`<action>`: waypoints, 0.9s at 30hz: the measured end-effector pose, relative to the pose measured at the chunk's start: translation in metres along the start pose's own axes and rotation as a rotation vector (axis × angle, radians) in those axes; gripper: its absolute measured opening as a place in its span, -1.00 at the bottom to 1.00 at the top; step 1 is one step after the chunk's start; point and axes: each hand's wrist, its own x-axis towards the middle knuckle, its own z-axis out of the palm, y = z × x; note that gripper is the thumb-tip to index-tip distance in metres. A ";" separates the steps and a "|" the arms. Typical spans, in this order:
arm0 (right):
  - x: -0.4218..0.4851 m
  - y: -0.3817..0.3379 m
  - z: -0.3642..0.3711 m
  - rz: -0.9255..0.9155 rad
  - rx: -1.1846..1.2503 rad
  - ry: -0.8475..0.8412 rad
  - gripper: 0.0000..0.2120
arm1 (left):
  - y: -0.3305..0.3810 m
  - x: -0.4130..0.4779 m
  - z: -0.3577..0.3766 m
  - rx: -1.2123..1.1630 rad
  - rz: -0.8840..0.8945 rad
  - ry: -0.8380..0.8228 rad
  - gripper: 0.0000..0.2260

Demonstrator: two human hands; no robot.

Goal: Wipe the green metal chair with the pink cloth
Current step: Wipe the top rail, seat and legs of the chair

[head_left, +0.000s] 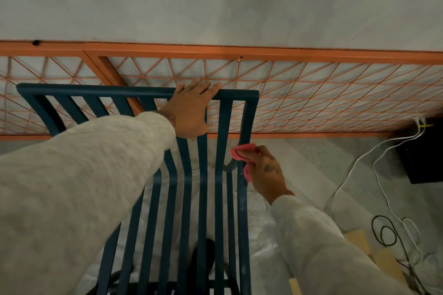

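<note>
Two hands working | left hand (pixel 189 110) gripping chair (pixel 223 132) top rail | right hand (pixel 266 170) pinching pink cloth (pixel 241 151) against side bar | risk: cloth snagging between slats, chair tipping

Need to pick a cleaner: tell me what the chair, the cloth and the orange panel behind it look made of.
Chair: looks like painted metal, matte dark green; thin flat slats bent in smooth curves.
Pink cloth: soft fabric, bunched in folds in the right hand; weave unclear.
Orange panel: likely painted metal, thin rods in a triangular grid within a frame.
</note>
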 end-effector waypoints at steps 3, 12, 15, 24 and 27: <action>0.016 -0.011 -0.010 0.004 0.033 0.020 -0.75 | 0.002 0.000 0.001 -0.011 -0.012 0.013 -0.13; 0.005 0.004 0.004 -0.019 -0.066 -0.002 -0.69 | 0.021 -0.018 0.032 -0.136 0.124 0.320 -0.37; -0.016 0.009 0.013 -0.006 -0.117 -0.053 -0.69 | 0.035 -0.033 0.066 -0.195 0.218 0.345 -0.48; 0.027 0.005 -0.004 -0.080 -0.067 0.053 -0.65 | 0.043 -0.045 0.124 -0.495 -0.052 -0.127 -0.51; 0.000 0.012 0.009 -0.044 -0.081 -0.049 -0.69 | 0.039 -0.050 0.128 -0.508 -0.088 -0.164 -0.53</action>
